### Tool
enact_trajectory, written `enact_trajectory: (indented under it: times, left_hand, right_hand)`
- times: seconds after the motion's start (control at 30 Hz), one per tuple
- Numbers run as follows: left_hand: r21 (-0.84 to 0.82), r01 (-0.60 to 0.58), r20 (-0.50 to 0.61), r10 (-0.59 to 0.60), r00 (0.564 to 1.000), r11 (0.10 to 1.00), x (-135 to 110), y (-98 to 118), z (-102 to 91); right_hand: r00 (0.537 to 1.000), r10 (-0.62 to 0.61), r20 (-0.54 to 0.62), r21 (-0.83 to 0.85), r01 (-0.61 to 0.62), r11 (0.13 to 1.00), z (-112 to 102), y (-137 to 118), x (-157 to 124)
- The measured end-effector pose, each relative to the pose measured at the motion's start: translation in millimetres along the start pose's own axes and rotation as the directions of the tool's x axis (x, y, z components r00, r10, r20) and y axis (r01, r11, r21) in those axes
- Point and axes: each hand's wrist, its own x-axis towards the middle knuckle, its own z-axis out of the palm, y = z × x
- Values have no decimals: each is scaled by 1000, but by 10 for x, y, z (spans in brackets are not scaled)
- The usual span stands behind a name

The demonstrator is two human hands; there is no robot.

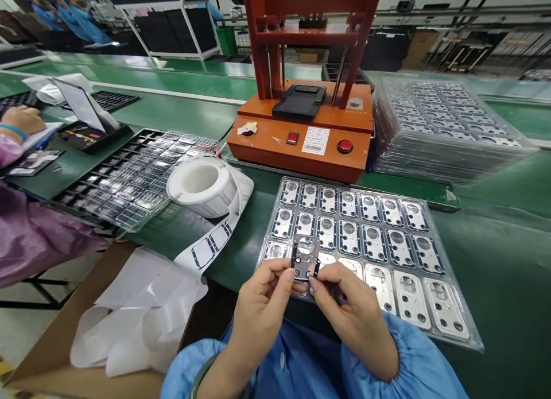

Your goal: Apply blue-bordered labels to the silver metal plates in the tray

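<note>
My left hand (262,307) and my right hand (353,313) together pinch a small metal plate with holes (305,260), holding it up just over the near edge of a clear tray (469,330) full of similar metal parts. Left fingertips grip the plate's left edge, right fingertips its right edge. Both sleeves are blue. A roll of white label tape (202,183) lies to the left of the tray, its strip trailing toward me.
An orange press (301,140) with a black fixture and red button stands behind the tray. A stack of clear trays (447,135) is at the right rear, a black tray of parts (129,175) at left. A cardboard box with white backing paper (138,307) sits lower left. A co-worker's pink sleeve (34,232) is at far left.
</note>
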Motion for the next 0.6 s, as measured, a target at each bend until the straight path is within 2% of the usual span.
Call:
enact_trajectory:
  times: [0.2,0.37,0.6]
  left_hand:
    - [28,-42,28,41,999,999,-16,-26,-30]
    - [33,-137,17,136,991,990,-32,-42,-21]
    - [160,-241,1,244,970,957,-66,-92,-37]
  right_hand:
    - [1000,-2,16,26,1,1000,-9,-10,-7]
    - [997,-16,73,71,11,997,-28,-4,-28]
    - [992,-62,108,109,51,993,-48,-7,-31]
